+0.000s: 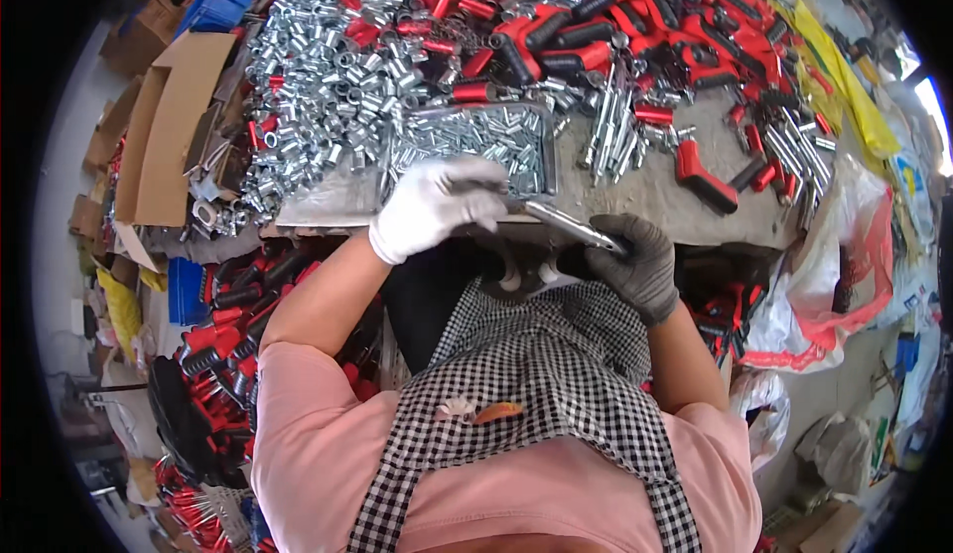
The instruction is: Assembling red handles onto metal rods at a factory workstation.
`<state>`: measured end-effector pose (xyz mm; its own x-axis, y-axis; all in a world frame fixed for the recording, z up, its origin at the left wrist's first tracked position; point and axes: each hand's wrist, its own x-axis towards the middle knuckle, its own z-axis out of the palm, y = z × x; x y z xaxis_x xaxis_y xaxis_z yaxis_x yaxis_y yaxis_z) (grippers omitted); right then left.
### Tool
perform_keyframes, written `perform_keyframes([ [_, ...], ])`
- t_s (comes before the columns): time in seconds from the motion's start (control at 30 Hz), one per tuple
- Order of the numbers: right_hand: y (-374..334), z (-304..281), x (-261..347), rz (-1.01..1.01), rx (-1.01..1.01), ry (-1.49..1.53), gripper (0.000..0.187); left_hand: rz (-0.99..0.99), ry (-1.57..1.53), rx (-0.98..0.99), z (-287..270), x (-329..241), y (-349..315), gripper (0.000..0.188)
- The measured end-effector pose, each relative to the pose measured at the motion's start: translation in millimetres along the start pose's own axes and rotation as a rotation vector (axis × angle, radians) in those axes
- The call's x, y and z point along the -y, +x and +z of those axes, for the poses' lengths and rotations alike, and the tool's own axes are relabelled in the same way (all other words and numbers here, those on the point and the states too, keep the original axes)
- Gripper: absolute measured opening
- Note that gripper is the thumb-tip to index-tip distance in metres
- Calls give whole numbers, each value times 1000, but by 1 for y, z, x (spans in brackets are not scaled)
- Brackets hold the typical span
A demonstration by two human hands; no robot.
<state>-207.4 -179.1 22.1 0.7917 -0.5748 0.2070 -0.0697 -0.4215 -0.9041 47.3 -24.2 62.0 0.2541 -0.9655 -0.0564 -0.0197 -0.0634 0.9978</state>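
Note:
My right hand (635,267), in a dark grey glove, is closed around the lower end of a shiny metal tube (564,221). The tube slants up and to the left, over the table's front edge. At its other end is my left hand (442,206) in a white glove, fingers stretched toward the tube, slightly bent and apart. Those fingertips are a little blurred, and whether they touch the tube is hard to see. Just beyond the left hand sits a shallow metal tray (548,151) of small silvery pins (486,141).
Silvery sleeves (328,86) are heaped at the back left. Red-and-black handles (586,37) pile up at the back right, near metal rods (613,121). One handle (705,178) lies closer. A cardboard box (174,136) stands left, plastic bags (829,265) hang right, and more handles (223,345) lie below the table.

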Motion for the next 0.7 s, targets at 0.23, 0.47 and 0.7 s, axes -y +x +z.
perform_keyframes([
  [0.23,-8,12,11,-157,110,199,63,249,502,196,42,-8,1,35],
  [0.47,4,-8,-11,-32,347,275,71,450,632,341,61,-1,24,35],
  [0.7,-12,-40,-33,205,149,427,40,590,782,605,56,-27,103,61],
])
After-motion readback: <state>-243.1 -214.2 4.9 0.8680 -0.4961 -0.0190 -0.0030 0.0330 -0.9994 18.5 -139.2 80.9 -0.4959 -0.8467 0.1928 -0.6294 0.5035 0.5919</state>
